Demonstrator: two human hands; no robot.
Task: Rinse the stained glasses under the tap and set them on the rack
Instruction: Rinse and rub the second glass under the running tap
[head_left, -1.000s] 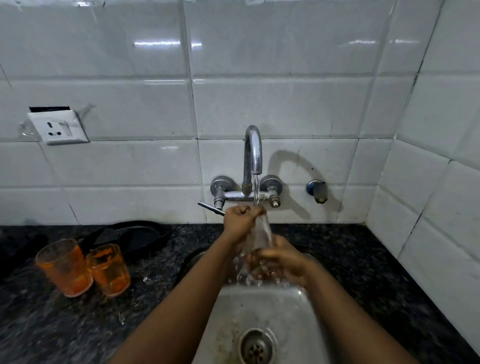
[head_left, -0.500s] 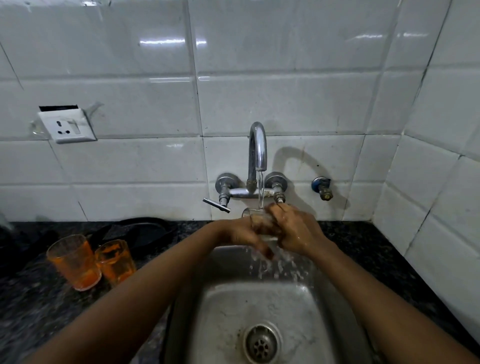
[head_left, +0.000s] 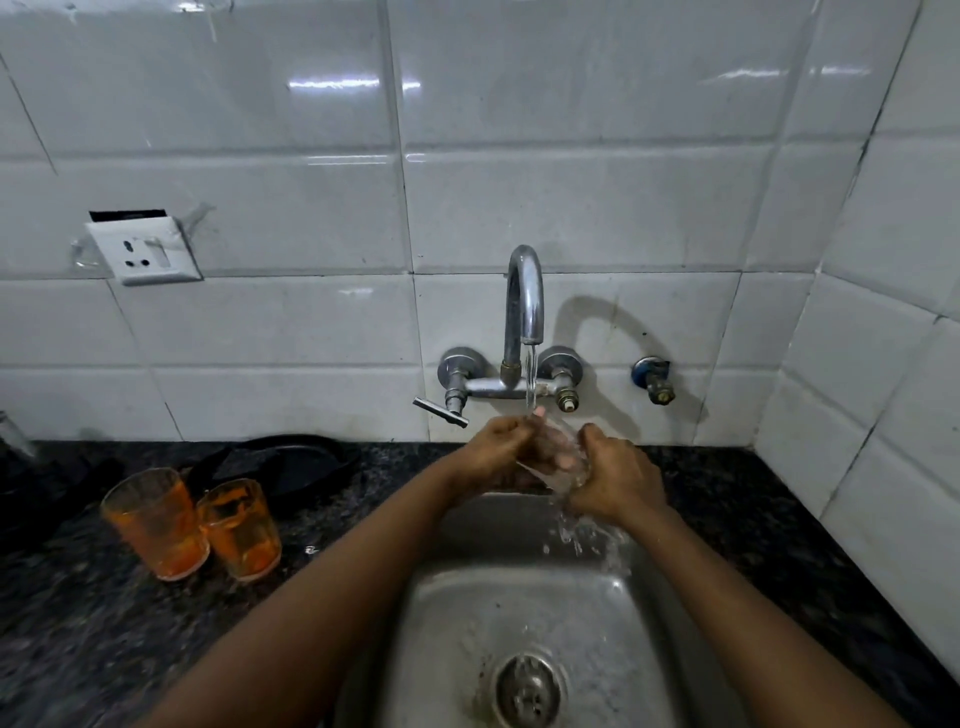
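glasses left of sink, tap behind

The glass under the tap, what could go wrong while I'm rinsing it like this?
1. The clear glass is wet and gripped between your left hand and right hand; it could slip and hit the steel sink.
2. Water from the tap splashes off your hands and may wet the counter.
3. Two orange-stained glasses stand close together near the sink's left edge; your left arm could perhaps knock them when reaching.
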